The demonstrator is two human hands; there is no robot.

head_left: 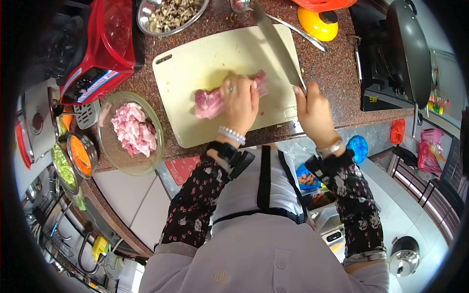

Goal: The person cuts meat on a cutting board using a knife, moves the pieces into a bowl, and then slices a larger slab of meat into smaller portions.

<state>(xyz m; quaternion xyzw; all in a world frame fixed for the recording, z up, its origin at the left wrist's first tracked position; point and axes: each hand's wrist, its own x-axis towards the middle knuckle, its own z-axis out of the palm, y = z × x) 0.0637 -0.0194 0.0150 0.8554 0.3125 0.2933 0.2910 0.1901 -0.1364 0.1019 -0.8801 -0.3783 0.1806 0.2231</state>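
Observation:
A slab of raw pink meat [209, 101] lies on a pale cutting board [195, 58] on the brown granite counter. My left hand [241, 101] presses down on the meat's right part, fingers curled over it. My right hand [314, 113] grips the handle of a large knife [276, 44], whose blade points up and away over the board's right side, lifted off the meat.
A glass bowl [112, 151] of cut meat pieces sits left of the board. A red appliance [105, 44], a metal bowl of chopped mushrooms [168, 14], a yellow container [317, 23], a spoon [298, 31] and a wok on a stove [408, 49] ring the board. Small bowls of orange and green vegetables [73, 158] stand far left.

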